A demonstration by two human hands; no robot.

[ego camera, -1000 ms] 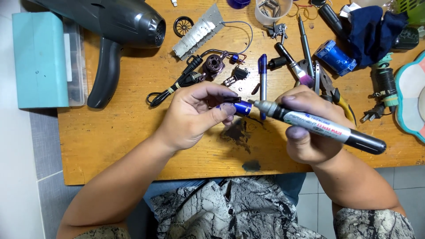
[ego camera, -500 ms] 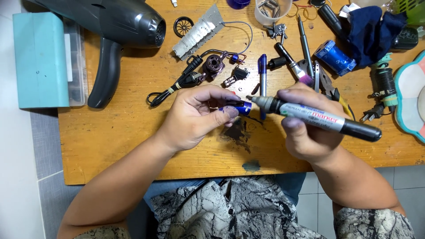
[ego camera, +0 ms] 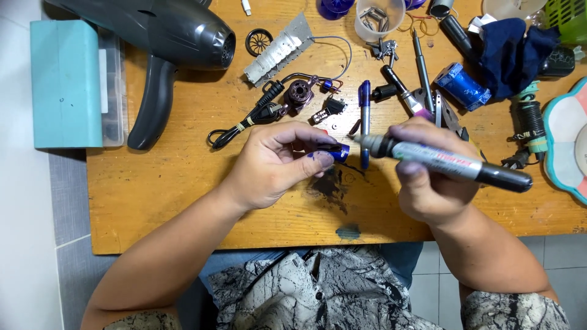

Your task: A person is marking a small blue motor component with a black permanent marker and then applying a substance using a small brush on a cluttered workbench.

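Marker: thick grey-and-black marker pen (ego camera: 443,162) now tilted lower at centre, tip nearer.
Right hand (ego camera: 431,183): clenched round it.
Left hand (ego camera: 278,162): pinching small blue cylindrical piece (ego camera: 339,151).

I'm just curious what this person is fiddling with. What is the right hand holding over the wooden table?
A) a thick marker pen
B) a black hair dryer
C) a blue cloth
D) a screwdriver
A: the right hand grips a thick marker pen with a grey and black barrel, its tip pointed at the small blue piece pinched in the left hand; the hair dryer lies untouched at the table's far left.
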